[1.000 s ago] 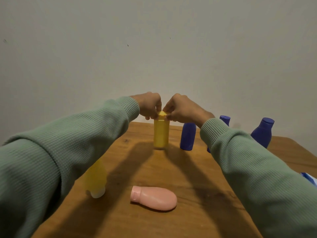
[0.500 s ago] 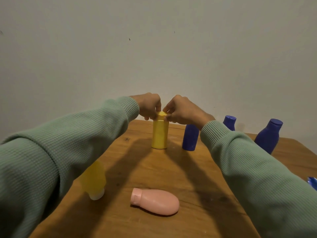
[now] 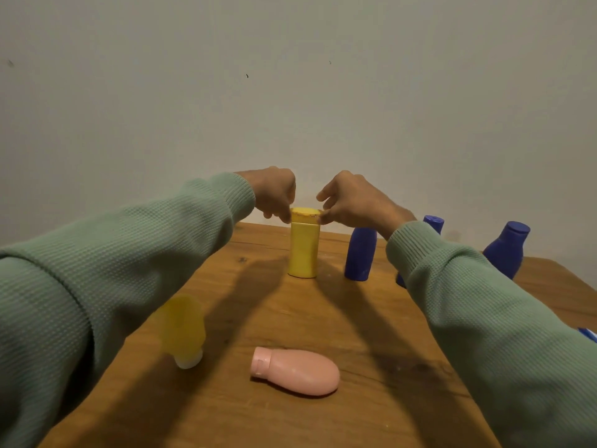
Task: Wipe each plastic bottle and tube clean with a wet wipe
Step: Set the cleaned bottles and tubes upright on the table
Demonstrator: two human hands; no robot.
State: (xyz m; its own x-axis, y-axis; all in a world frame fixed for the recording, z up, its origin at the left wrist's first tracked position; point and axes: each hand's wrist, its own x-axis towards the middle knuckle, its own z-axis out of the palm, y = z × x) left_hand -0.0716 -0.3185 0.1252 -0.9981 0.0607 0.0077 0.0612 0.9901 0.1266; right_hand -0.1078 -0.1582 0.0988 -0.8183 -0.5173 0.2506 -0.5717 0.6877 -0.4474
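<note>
Lying nearest on the tabletop (image 3: 355, 318), a pink bottle (image 3: 295, 371); farther back, left hand (image 3: 274, 195) and right hand (image 3: 352, 205) each pinch the cap rim of the upright yellow bottle (image 3: 303, 250). Looks light, slick, tippy plastic, so grip the body instead.

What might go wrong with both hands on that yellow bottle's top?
The left hand and right hand pinch only the cap of the yellow bottle; a tug may tip it into the nearest blue bottle. The left sleeve passes close by the yellow tube standing on its cap; drawing back may topple it.
</note>
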